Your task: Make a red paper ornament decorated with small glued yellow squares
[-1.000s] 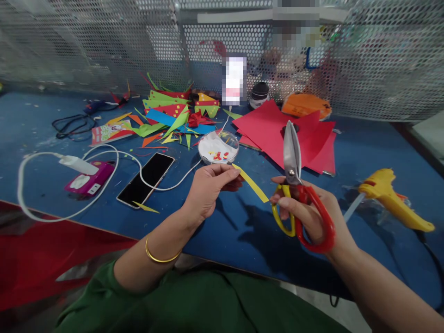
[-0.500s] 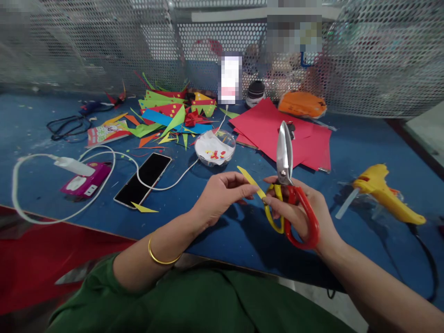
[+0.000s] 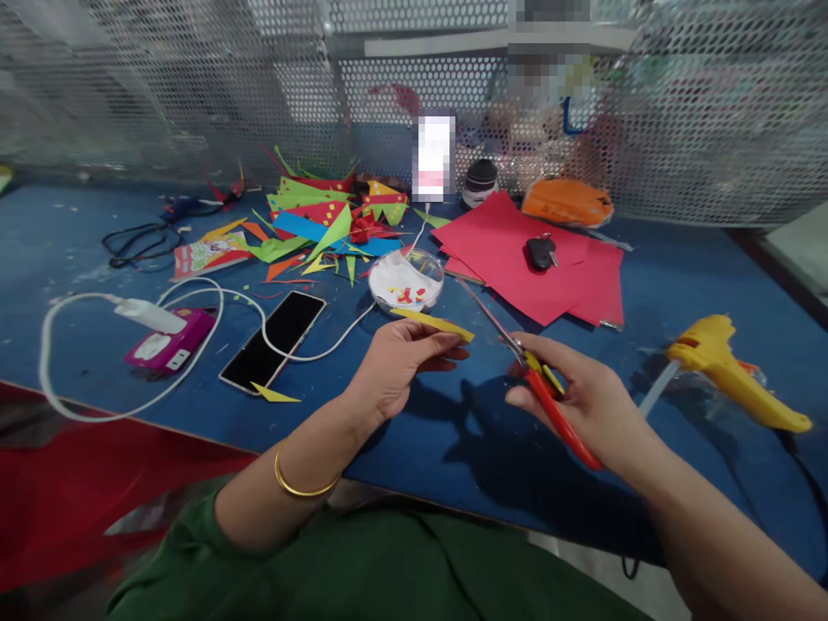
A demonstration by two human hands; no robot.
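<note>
Between the thumb and fingers of my left hand (image 3: pixel 404 358) is a narrow yellow paper strip (image 3: pixel 436 323), pointing left toward the bowl. My right hand (image 3: pixel 586 388) is closed round the red and yellow handles of a pair of scissors (image 3: pixel 549 398). The blades are seen edge-on and point up and left, a little apart from the strip. Just beyond my left hand stands a clear bowl (image 3: pixel 438 289) with white paper and small red and yellow paper bits (image 3: pixel 409 296) in it.
Colored paper scraps (image 3: pixel 329 216) lie at the back. Red sheets (image 3: pixel 492 250) bear a car key (image 3: pixel 541 252). A yellow glue gun (image 3: pixel 737 375) lies right. A phone (image 3: pixel 275 341), a cable and a purple socket block (image 3: pixel 172 338) are left. A lit phone (image 3: pixel 435 159) leans against the mesh.
My right hand has let go of the yellow strip and turned the scissors, so the blades now point left. The strip has swung flatter in my left hand.
</note>
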